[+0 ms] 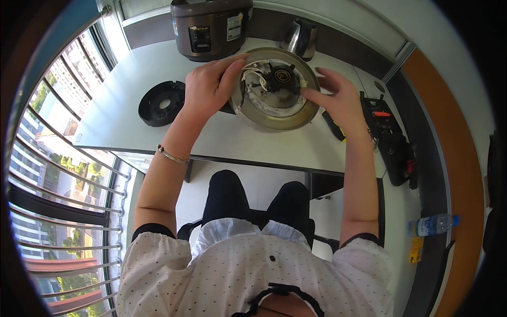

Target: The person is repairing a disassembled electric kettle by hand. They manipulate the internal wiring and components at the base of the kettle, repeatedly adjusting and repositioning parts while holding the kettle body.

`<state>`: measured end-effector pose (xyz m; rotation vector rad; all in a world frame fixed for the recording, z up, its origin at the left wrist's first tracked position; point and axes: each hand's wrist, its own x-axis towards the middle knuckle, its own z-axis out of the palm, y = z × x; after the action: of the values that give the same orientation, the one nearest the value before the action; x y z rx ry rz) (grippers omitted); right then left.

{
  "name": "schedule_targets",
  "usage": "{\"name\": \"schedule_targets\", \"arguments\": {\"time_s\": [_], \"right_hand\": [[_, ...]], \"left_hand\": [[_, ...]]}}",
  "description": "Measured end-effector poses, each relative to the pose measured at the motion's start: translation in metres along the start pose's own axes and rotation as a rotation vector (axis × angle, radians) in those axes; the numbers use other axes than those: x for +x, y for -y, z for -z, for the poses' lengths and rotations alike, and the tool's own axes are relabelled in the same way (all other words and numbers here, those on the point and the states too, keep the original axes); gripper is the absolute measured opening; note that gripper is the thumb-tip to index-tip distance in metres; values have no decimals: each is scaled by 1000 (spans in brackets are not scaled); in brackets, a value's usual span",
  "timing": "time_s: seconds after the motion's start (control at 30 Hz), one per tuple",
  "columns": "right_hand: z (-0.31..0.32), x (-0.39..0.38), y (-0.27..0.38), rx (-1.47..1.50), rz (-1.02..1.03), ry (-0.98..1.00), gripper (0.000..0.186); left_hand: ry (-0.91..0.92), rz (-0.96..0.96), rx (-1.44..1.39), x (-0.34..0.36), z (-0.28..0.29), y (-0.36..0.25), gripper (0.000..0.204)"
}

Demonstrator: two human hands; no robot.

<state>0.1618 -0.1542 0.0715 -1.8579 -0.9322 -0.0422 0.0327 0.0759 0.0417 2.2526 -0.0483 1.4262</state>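
A round metal kettle body is tilted up over the table with its bare underside toward me. At its middle sits a black round connector, with pale wires and whitish residue around it. My left hand is closed on the left rim, its thumb along the edge and most fingers hidden behind. On the right rim my right hand grips with the thumb over the inner edge and the fingers outside. Left of the kettle body, a black ring-shaped plastic base cover lies on the white table.
A brown rice cooker and a steel kettle stand at the back. A black tool case with a red-handled tool lies open at right, beside a yellow-black tool. A water bottle is farther right. Barred windows line the left.
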Motion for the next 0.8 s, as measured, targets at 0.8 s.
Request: {"name": "schedule_targets", "arguments": {"time_s": [0.8], "right_hand": [[-33,-21,34,-478,596,-62,34]], "left_hand": [[-37,-76,89,-8,2,-14,22]]}}
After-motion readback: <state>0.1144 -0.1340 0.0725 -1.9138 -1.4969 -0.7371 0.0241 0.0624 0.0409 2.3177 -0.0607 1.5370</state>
